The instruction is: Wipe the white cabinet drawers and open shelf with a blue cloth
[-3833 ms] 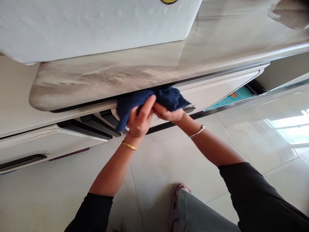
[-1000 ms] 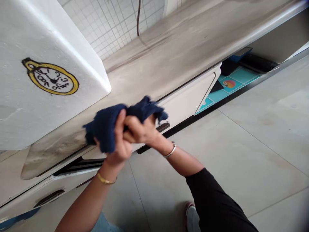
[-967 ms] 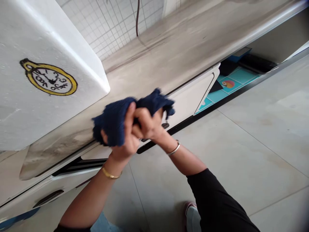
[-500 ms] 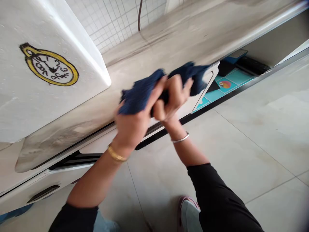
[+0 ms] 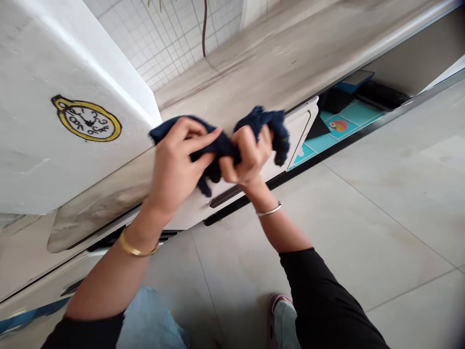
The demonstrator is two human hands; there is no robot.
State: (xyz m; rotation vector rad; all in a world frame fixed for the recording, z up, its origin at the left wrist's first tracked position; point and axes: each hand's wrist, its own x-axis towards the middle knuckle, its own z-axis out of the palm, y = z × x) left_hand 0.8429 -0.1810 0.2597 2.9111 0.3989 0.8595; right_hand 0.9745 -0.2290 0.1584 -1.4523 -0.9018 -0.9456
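Observation:
A dark navy cloth point(image 5: 221, 145) is bunched between my two hands in front of the counter. My left hand point(image 5: 178, 160), with a gold bangle at the wrist, pinches the cloth's left part between thumb and fingers. My right hand point(image 5: 250, 155), wearing a silver bangle, is closed in a fist around the cloth's right part. Loose ends stick out past the right fist and hang below the left fingers. The cloth is held above the counter's front edge, and folds hide some of the fingertips.
A stone-patterned countertop point(image 5: 254, 63) runs diagonally behind the hands. At left stands a large white block-like surface point(image 5: 32, 160) with a drawn clock point(image 5: 89, 121). An open drawer point(image 5: 348, 116) with a turquoise liner lies to the right. Pale floor tiles point(image 5: 345, 232) lie below.
My left hand has shifted left and its fingers now pinch the cloth from above. My right hand has moved slightly left, still gripping. The view has turned a little.

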